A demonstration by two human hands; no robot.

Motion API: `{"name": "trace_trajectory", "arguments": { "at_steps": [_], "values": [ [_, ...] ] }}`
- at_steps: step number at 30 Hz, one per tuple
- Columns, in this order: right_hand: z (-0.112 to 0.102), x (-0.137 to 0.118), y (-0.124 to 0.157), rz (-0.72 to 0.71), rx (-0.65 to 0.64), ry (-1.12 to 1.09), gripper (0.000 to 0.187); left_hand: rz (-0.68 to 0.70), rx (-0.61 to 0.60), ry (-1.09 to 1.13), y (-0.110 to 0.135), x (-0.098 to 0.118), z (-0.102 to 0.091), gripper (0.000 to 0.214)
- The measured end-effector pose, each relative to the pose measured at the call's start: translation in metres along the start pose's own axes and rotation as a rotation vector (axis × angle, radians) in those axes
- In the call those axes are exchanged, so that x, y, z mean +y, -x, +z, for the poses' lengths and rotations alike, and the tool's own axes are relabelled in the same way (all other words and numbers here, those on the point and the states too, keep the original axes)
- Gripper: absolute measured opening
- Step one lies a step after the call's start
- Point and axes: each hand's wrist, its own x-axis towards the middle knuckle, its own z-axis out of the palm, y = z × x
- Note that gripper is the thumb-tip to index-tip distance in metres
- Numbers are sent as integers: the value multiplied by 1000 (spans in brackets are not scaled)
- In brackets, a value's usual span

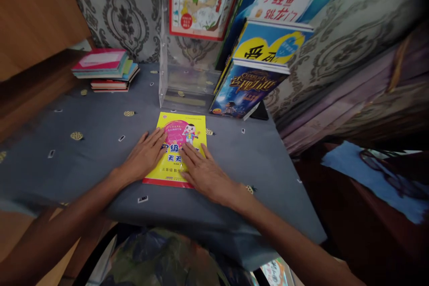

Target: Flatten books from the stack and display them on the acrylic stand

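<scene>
Pressing the left hand (145, 156) flat on the left side of a yellow workbook (182, 127), fingers stretched straight, gripping nothing. Laying the right hand (208, 174) flat on the right side, fingers spread open too, just touching the cover. Lying closed and face-up mid-table (100, 143), nearer the near edge. Also spotting a stack of books (105, 71) at the far left corner and a clear stand (182, 85) by the far edge.

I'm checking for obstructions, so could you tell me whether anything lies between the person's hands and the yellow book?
Nothing visible does. The left hand and the right hand both lie flat, directly on the cover of the yellow book, which rests on the grey cloth.
</scene>
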Motion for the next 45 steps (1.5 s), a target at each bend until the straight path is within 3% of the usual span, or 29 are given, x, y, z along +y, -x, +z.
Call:
{"name": "trace_trajectory", "arguments": {
  "at_steps": [8, 11, 15, 21, 26, 32, 37, 41, 45],
  "values": [
    [5, -10, -57, 42, -24, -45, 60, 32, 88, -44, 1, -5, 9, 55],
    [7, 4, -68, 78, 52, -66, 63, 46, 111, -56, 1, -6, 11, 55],
    [5, 33, -72, 259, 125, -55, 70, 36, 90, -99, 1, -4, 9, 54],
    [-4, 50, -58, 424, 136, -50, 69, 19, 63, -141, 0, -1, 6, 55],
    [0, 31, -30, 448, 139, -26, 71, -8, 53, -123, 0, -1, 6, 56],
    [15, 3, 14, 366, 151, 20, 73, -73, 66, -58, 1, 1, 8, 55],
    [19, -3, 28, 284, 182, 36, 73, -82, 130, 120, 1, 1, 9, 53],
    [18, -3, 28, 260, 217, 50, 76, -145, 221, 421, -4, 0, 0, 51],
    [14, -5, 28, 267, 183, 54, 77, -420, 355, 954, -13, 4, -11, 53]
  ]
}}
